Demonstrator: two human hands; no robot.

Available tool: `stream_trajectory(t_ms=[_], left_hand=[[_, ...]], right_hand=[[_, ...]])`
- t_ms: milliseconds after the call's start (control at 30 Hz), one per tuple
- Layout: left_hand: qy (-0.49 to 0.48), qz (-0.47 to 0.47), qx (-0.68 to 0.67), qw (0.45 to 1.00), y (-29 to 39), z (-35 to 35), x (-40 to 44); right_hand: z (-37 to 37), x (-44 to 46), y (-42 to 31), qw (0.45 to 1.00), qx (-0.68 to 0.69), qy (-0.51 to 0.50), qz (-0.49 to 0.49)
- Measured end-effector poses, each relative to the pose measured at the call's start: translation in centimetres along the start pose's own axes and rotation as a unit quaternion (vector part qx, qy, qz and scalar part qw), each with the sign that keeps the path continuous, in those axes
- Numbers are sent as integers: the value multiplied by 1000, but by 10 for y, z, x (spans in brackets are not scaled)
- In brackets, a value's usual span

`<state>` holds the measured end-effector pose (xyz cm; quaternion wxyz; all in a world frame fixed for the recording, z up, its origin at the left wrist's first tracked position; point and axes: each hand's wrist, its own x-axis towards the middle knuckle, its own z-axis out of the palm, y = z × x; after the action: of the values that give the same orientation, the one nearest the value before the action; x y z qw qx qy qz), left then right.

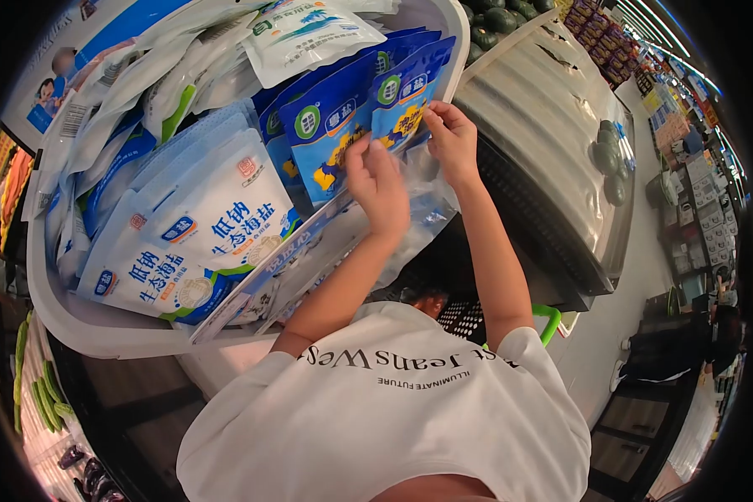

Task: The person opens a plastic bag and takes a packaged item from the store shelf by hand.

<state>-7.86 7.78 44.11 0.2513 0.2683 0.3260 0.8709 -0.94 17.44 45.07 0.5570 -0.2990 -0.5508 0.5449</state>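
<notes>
My right hand [452,140] pinches the right edge of a blue salt bag [410,88] with yellow shapes on its front. My left hand [379,184] has curled fingers at the lower left corner of that same bag, thumb against the forefinger. Just left of it stands a matching blue salt bag [322,125], upright, with more of the same kind behind. White and pale blue low-sodium sea salt bags [213,230] lean in a row to the left. All of them sit in a large pale tub [84,330]. The left fingertips partly cover both blue bags.
A white printed sign [309,234] runs along the tub's near side. White bags [309,38] are heaped at the back. To the right is a stand with a clear cover [544,109] and dark green squashes [608,163]. A green-handled cart [549,322] is close to my body.
</notes>
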Motion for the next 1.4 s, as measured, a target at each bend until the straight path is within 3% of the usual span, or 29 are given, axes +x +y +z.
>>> stream_trajectory(t_ms=[200, 233, 433, 667, 800, 900, 1033, 1267, 1400], left_hand=[[1, -30, -13, 999, 0, 3, 3], [4, -28, -15, 999, -1, 2, 3], [3, -22, -13, 1000, -3, -1, 1], [5, 25, 27, 999, 0, -13, -18], [-14, -3, 44, 999, 1, -32, -29], [-22, -71, 33, 997, 16, -50, -38], [-51, -126, 92, 986, 18, -71, -58], [-171, -251, 228, 925, -25, -113, -105], [-278, -312, 255, 872, -62, -147, -144]], right_hand=[[14, -6, 11, 993, 79, 82, -23], [14, 1, 21, 990, 61, 91, -83], [4, -2, 16, 997, 57, 58, -17], [0, -17, 1, 991, -40, 83, -97], [-25, -31, 13, 992, -19, 102, -68], [-39, -69, -2, 995, -65, 14, 80], [-73, -120, 2, 948, -159, -157, 225], [-106, -230, 73, 928, -146, -212, 268], [-106, -283, 84, 877, -264, -244, 319]])
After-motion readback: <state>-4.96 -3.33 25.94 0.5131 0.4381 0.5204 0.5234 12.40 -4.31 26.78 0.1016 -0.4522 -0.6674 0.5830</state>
